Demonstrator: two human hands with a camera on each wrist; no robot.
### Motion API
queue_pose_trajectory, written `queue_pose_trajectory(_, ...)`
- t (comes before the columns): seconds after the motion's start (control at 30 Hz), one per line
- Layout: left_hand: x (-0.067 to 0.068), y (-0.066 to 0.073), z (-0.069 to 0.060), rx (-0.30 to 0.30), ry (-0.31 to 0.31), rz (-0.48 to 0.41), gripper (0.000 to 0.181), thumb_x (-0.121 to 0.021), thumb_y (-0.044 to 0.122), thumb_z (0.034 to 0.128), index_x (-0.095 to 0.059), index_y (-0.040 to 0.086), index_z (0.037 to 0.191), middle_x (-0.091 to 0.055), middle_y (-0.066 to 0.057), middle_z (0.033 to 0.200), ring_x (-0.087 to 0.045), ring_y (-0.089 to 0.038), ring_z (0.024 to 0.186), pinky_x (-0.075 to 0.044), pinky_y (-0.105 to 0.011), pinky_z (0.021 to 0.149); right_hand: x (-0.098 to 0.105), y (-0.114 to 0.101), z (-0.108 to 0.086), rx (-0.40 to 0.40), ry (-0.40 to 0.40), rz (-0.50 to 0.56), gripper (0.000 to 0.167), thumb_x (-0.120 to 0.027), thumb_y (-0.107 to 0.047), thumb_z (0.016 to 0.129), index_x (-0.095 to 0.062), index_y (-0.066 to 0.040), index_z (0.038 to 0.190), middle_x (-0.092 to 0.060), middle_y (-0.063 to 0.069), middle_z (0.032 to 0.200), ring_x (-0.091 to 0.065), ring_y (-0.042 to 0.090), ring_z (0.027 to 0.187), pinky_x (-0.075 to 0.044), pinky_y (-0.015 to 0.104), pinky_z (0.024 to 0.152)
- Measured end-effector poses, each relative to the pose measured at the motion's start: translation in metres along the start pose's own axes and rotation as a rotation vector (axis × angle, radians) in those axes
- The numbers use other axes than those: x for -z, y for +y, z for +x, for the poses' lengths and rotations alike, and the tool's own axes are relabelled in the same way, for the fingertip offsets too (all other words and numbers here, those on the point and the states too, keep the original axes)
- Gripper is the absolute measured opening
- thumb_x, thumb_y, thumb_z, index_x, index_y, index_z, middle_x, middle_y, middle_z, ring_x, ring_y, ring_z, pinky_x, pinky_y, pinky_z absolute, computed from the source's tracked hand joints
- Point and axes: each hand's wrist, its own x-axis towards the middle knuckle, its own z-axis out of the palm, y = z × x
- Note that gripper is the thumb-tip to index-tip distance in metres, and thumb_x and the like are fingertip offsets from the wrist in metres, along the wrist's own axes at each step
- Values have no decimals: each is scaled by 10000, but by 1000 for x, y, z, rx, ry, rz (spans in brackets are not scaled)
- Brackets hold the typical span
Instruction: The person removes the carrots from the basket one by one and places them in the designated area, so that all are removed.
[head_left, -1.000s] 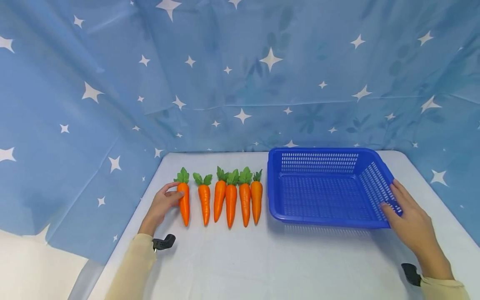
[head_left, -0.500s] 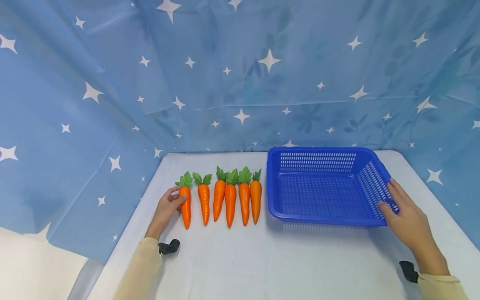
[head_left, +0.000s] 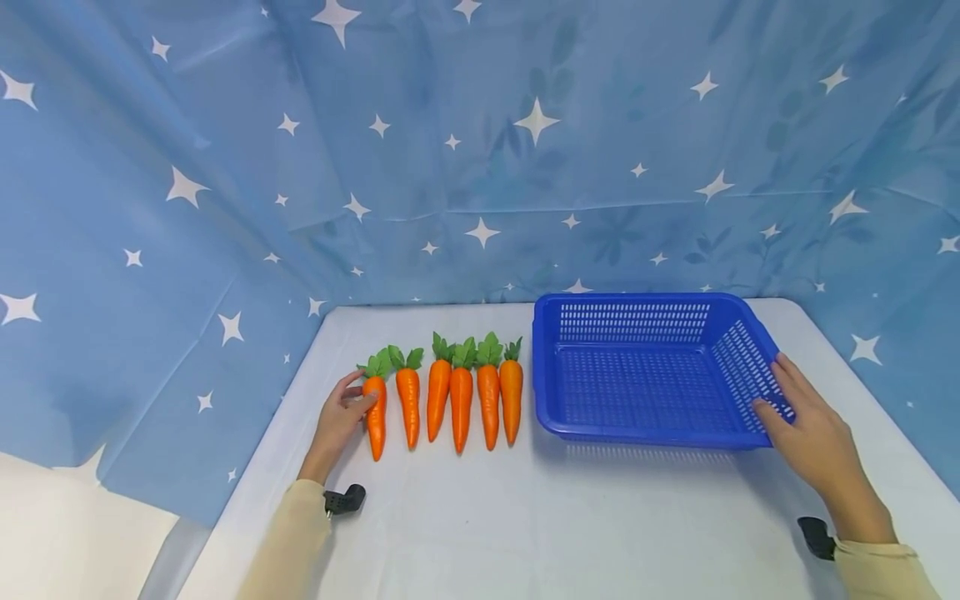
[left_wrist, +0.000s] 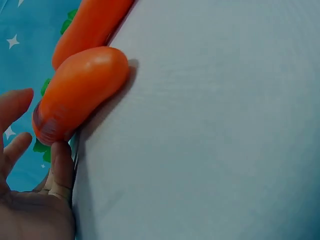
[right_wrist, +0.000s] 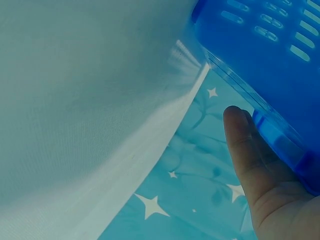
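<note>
My left hand (head_left: 341, 421) is at the leftmost carrot (head_left: 375, 417). The head view has the thumb across the carrot's upper end. In the left wrist view one finger (left_wrist: 62, 162) touches the carrot's near end, and a small gap separates the other visible digits from it. The carrot, orange with green leaves, lies beside a second carrot (head_left: 408, 404). My right hand (head_left: 817, 437) holds the right rim of a blue plastic basket (head_left: 652, 435), thumb over the rim and fingers along the outer side. The right wrist view shows one straight digit beside the basket wall.
More carrots (head_left: 462, 408) lie in a row, leaves pointing away, between the left pair and the basket. All rest on a white tablecloth (head_left: 465, 525). A blue star-patterned curtain (head_left: 480, 167) hangs behind and to both sides.
My left hand and the leftmost carrot have shifted slightly right and nearer to me, narrowing the space to the second carrot. My right hand stays at the basket's rim.
</note>
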Motion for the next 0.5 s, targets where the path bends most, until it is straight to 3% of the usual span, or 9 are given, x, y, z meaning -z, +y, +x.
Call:
queue_pose_trajectory(0.3, 5, -5, -4, -8, 72, -59, 573, -599, 378, 1111, -454, 172, 1626, -506, -172, 1474, -580, -221, 1046, -536, -157, 801, -1, -1, -4, -4, -5, 9, 718, -439, -291, 1140, -110, 52, 1678, -28, 253, 1755, -86, 582, 1555, -104, 796, 1168)
queue_pose_trajectory(0.4, 7, -4, -6, -38, 86, -63, 574, -573, 386, 1118, -445, 172, 1635, -488, -169, 1501, -553, -278, 1159, -529, -232, 902, 2, -1, -6, 1, -18, 2, 731, -439, -317, 1143, -104, 50, 1679, -20, 258, 1754, -90, 596, 1548, -110, 806, 1157)
queue_pose_trajectory(0.5, 8, 1, -7, -80, 106, -56, 596, -555, 389, 1120, -415, 151, 1649, -449, -187, 1552, -487, -337, 1323, -492, -396, 1066, 7, 1, -6, 32, -27, 6, 742, -448, -332, 1147, -114, 74, 1669, -23, 308, 1737, -79, 631, 1532, -89, 820, 1148)
